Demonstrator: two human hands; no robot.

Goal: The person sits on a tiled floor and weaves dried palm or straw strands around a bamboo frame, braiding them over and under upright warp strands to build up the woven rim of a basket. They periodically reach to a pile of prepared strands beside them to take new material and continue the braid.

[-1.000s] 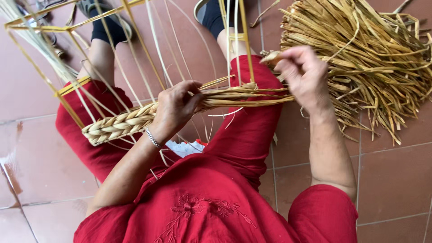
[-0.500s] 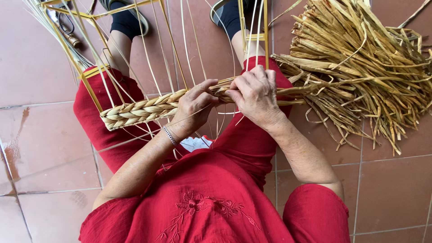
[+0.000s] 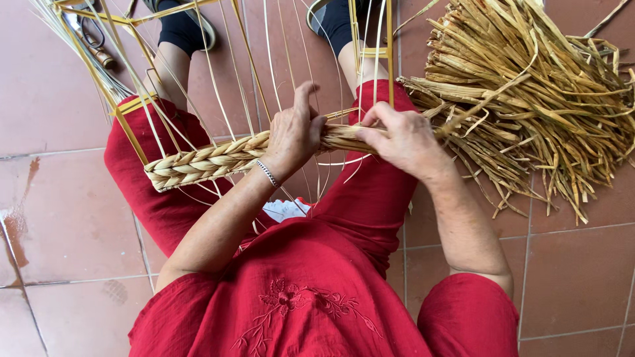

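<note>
Left hand [image 3: 294, 135] — right hand [image 3: 400, 135] — on straw braid [image 3: 211, 160]

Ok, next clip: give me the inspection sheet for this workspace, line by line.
Surface: reddish tiled floor, a wet-looking patch at the left edge.
Job's things: straw braid lying across the lap, running through a yellow frame strung with thin strands; its loose end is gripped by both hands.
Clutter: big bundle of dried straw on the floor at right; a tool that looks like scissors at top left.
Grippers: left hand closed on the braid; right hand pinching the unwoven strands.
Cables: nothing seen.
Surroundings: person's own red clothing and dark shoes; nobody else seen.
</note>
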